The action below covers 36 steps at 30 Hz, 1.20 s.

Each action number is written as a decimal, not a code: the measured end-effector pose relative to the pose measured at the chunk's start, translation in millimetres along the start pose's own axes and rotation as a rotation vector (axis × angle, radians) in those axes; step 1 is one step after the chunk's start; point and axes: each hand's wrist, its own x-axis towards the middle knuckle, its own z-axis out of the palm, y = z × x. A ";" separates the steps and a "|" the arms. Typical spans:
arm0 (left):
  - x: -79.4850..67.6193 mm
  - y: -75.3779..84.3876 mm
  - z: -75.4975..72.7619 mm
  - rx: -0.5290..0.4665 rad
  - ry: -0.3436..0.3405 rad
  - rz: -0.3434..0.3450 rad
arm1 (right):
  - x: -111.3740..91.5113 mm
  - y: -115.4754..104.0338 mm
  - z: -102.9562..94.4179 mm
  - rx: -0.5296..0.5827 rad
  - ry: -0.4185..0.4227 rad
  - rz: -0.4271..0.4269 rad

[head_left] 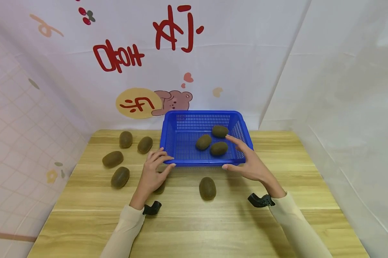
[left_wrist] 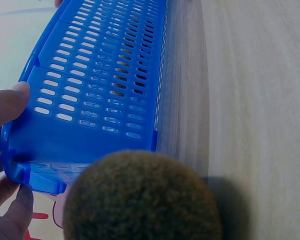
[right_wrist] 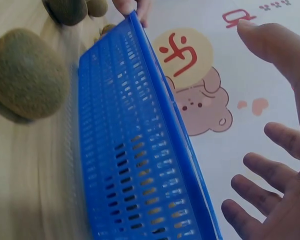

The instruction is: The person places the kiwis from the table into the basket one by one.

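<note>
A blue plastic basket (head_left: 194,162) with slotted walls stands at the back of the table, three brown kiwis (head_left: 219,148) lying in its right half. My left hand (head_left: 153,172) grips the basket's front left corner; in the left wrist view its thumb (left_wrist: 12,102) lies on the rim. Beneath that hand, one kiwi (head_left: 159,188) is partly hidden, and it looms large as a fuzzy kiwi (left_wrist: 142,200) in the left wrist view. Over the front right rim, my right hand (head_left: 252,163) is spread with nothing in it; the right wrist view shows its fingers (right_wrist: 260,175) apart.
Several loose kiwis (head_left: 120,177) lie on the wooden table (head_left: 194,229) left of the basket. Another kiwi (head_left: 207,188) sits in front of the basket, between the forearms. A white printed cloth (head_left: 232,64) hangs behind, close to the basket's back rim.
</note>
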 end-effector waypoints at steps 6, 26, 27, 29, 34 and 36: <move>2.3 2.0 -1.4 -0.003 -0.010 -0.019 | -6.3 -6.2 6.7 0.043 -0.057 -0.023; 1.3 3.3 -0.8 0.006 -0.003 -0.014 | -23.8 -16.1 30.6 0.177 -0.241 -0.294; 1.3 2.9 -0.8 0.008 -0.003 -0.013 | -24.2 -16.3 32.2 0.173 -0.250 -0.305; 1.0 2.8 -0.9 0.009 -0.007 -0.015 | -25.2 -16.6 35.2 0.158 -0.264 -0.316; 0.5 2.9 -1.9 0.004 -0.019 -0.028 | -26.3 -13.6 43.7 0.126 -0.274 -0.326; 0.6 3.2 -2.1 0.004 -0.018 -0.026 | -26.2 -10.3 47.6 0.122 -0.278 -0.323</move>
